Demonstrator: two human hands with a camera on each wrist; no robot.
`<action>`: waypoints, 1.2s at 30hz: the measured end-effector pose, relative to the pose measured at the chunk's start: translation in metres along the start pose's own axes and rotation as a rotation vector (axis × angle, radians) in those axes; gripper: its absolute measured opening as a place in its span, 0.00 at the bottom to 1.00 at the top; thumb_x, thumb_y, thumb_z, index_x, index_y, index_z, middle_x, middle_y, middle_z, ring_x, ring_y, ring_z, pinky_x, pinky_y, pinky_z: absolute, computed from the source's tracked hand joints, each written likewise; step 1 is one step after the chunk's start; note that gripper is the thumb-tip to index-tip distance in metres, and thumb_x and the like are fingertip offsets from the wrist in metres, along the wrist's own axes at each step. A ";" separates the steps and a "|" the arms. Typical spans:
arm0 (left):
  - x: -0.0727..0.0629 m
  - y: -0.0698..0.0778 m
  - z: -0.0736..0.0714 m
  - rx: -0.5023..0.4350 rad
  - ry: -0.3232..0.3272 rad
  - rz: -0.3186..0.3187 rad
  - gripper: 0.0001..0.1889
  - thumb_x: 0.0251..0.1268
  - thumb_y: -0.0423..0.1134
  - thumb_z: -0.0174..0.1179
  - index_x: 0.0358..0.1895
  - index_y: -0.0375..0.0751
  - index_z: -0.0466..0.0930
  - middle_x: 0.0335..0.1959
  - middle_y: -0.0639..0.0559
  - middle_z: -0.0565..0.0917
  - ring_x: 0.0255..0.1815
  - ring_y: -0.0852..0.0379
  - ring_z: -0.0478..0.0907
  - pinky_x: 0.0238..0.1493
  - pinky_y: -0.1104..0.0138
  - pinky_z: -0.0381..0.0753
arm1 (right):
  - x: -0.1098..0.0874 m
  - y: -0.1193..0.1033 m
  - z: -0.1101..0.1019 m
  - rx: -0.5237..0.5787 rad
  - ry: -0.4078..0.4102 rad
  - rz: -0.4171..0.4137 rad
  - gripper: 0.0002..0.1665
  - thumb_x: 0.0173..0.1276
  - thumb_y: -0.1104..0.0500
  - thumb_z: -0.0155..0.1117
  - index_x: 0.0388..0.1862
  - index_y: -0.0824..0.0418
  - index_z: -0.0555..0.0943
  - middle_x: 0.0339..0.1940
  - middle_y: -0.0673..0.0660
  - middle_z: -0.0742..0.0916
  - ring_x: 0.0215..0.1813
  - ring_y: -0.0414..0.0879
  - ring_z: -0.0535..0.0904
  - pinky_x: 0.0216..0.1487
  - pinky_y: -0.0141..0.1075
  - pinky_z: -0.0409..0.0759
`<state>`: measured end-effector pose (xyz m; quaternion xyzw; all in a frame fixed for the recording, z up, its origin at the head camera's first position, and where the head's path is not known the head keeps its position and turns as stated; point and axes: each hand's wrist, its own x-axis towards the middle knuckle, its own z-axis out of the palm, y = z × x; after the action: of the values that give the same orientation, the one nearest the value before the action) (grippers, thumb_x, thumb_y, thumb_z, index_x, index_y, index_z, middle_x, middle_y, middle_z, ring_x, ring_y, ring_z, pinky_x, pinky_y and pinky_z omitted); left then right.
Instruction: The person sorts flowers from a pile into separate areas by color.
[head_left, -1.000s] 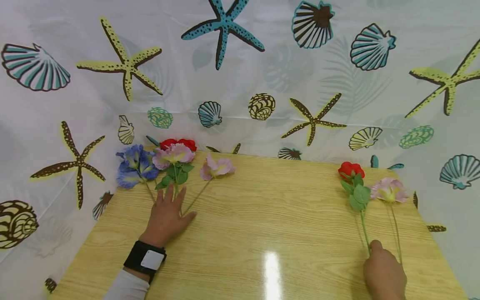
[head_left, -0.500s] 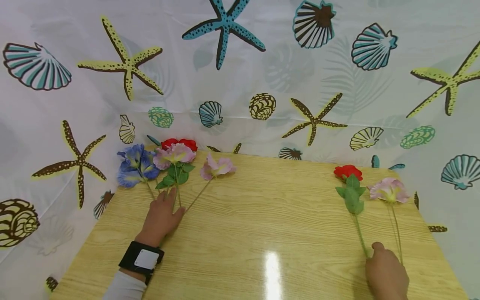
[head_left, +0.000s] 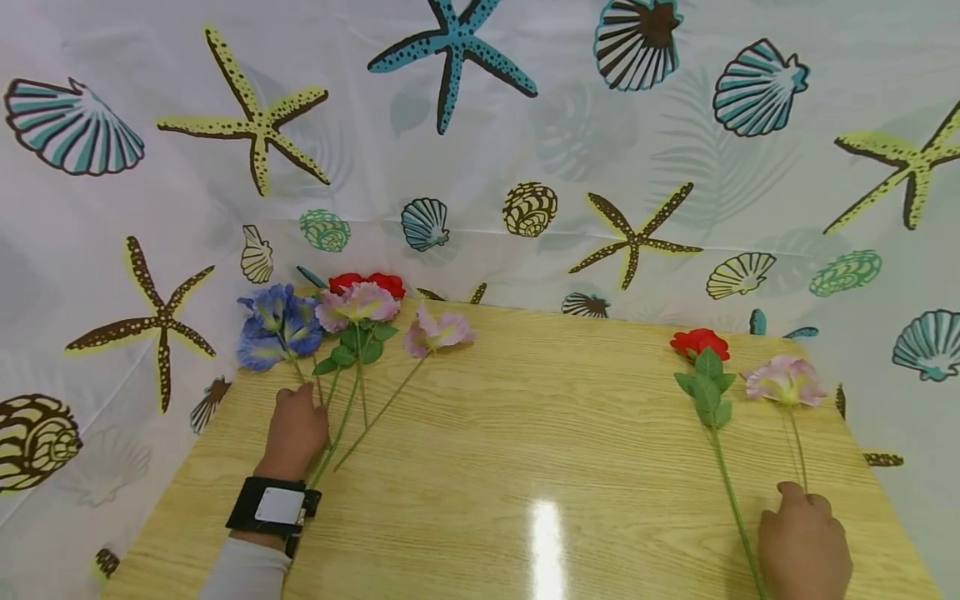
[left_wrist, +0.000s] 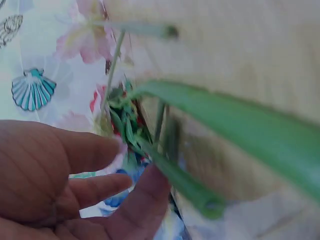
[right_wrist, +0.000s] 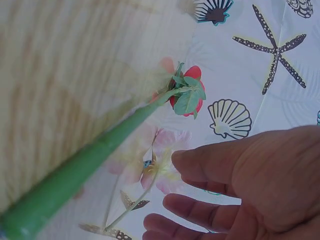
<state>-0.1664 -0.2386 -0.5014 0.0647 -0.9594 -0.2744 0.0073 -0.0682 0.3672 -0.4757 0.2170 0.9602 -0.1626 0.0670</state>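
My left hand (head_left: 295,429) reaches low over the table at the stems of the left flower group, nearest the blue flower (head_left: 279,327). In the left wrist view its thumb and fingers are loosely bent with a gap between them, and a fingertip lies against or close to a green stem (left_wrist: 186,186). At the right, my right hand (head_left: 806,542) is beside the lower stem of a pink flower (head_left: 786,381). Its thumb and fingers stand apart in the right wrist view, gripping nothing visible. A red rose (head_left: 700,343) with a long leafy stem lies left of it.
Two red roses (head_left: 386,283) and a pink flower (head_left: 358,304) cluster behind the left hand. Another pink flower (head_left: 438,329) lies right of them. The wooden table (head_left: 555,417) backs onto a shell-patterned cloth (head_left: 480,167).
My left hand has drawn in its spread fingers and shifted left toward the blue flower's stem. The rose at right has been laid leftward, and my right hand has moved right, off its stem.
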 end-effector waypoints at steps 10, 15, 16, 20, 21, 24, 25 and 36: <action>0.002 -0.010 -0.006 0.065 0.008 -0.031 0.15 0.64 0.30 0.51 0.45 0.16 0.72 0.35 0.24 0.76 0.36 0.31 0.74 0.34 0.47 0.73 | 0.007 0.011 -0.001 -0.040 0.098 -0.110 0.47 0.61 0.51 0.63 0.67 0.75 0.52 0.65 0.83 0.47 0.64 0.79 0.38 0.51 0.72 0.50; 0.001 -0.010 -0.009 0.017 -0.032 -0.098 0.12 0.63 0.30 0.50 0.41 0.21 0.73 0.31 0.28 0.76 0.26 0.39 0.74 0.25 0.55 0.72 | 0.010 0.012 -0.003 -0.040 0.088 -0.151 0.60 0.62 0.31 0.51 0.71 0.72 0.40 0.65 0.82 0.36 0.63 0.76 0.23 0.51 0.74 0.35; 0.000 -0.011 -0.009 0.015 -0.030 -0.103 0.08 0.61 0.29 0.49 0.35 0.24 0.73 0.25 0.32 0.75 0.22 0.43 0.72 0.22 0.58 0.69 | 0.010 0.012 -0.004 -0.039 0.075 -0.151 0.61 0.62 0.29 0.48 0.71 0.72 0.38 0.64 0.81 0.34 0.62 0.76 0.21 0.51 0.74 0.32; 0.000 -0.014 -0.009 -0.012 -0.007 -0.106 0.09 0.57 0.26 0.46 0.21 0.36 0.62 0.15 0.47 0.61 0.15 0.52 0.60 0.16 0.63 0.59 | 0.013 0.011 -0.007 -0.059 0.067 -0.152 0.61 0.63 0.27 0.42 0.71 0.72 0.36 0.63 0.82 0.33 0.61 0.75 0.18 0.50 0.74 0.29; -0.001 -0.016 -0.010 -0.015 -0.006 -0.103 0.07 0.57 0.25 0.45 0.22 0.35 0.63 0.15 0.47 0.61 0.15 0.52 0.60 0.16 0.63 0.59 | 0.013 0.011 -0.008 -0.068 0.074 -0.152 0.61 0.63 0.27 0.42 0.71 0.72 0.36 0.63 0.82 0.33 0.61 0.75 0.18 0.49 0.74 0.30; -0.002 -0.021 -0.013 -0.042 0.002 -0.095 0.03 0.58 0.24 0.41 0.32 0.26 0.65 0.16 0.44 0.63 0.14 0.52 0.60 0.15 0.63 0.57 | 0.013 0.008 -0.010 -0.096 0.091 -0.141 0.63 0.62 0.26 0.43 0.71 0.72 0.33 0.63 0.82 0.33 0.61 0.75 0.18 0.49 0.75 0.29; -0.003 -0.023 -0.014 -0.052 0.005 -0.096 0.07 0.58 0.24 0.40 0.37 0.23 0.65 0.16 0.43 0.64 0.13 0.52 0.60 0.15 0.62 0.57 | 0.013 0.007 -0.010 -0.106 0.094 -0.135 0.64 0.61 0.26 0.43 0.71 0.71 0.32 0.63 0.82 0.32 0.61 0.75 0.17 0.48 0.75 0.29; -0.012 -0.022 -0.024 -0.070 0.197 -0.038 0.19 0.66 0.25 0.37 0.59 0.23 0.63 0.23 0.36 0.75 0.13 0.50 0.67 0.14 0.62 0.59 | 0.014 0.000 -0.010 -0.129 0.099 -0.175 0.67 0.59 0.25 0.46 0.70 0.72 0.29 0.62 0.81 0.28 0.59 0.74 0.13 0.43 0.76 0.23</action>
<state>-0.1507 -0.2679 -0.4924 0.1093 -0.9424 -0.3003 0.0988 -0.0814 0.3756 -0.4693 0.1352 0.9861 -0.0947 0.0189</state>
